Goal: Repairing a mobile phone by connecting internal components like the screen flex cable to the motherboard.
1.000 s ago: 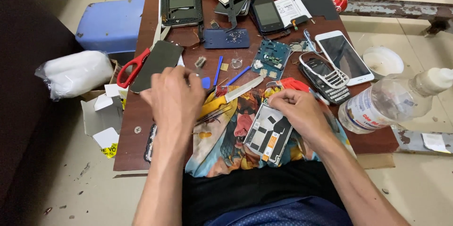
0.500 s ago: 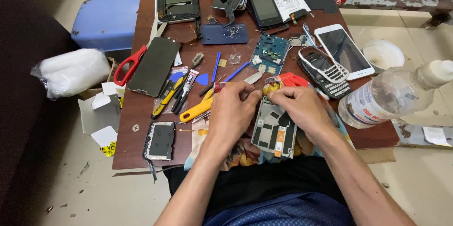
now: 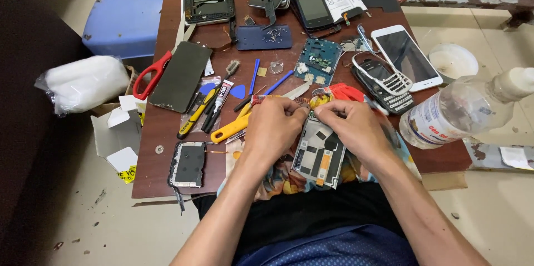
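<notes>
Silver phone frame [image 3: 320, 152] lies on the tabletop's [image 3: 161, 132] near edge, long axis running away from the person; left hand [image 3: 272, 127] and right hand [image 3: 356, 127] pinch its far end, equally near.

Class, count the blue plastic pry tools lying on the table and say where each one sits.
3. A blue stick lies beside the brush, a second blue stick angles below the green circuit board, and a triangular pick sits left of them. The hands may hide more.
</notes>
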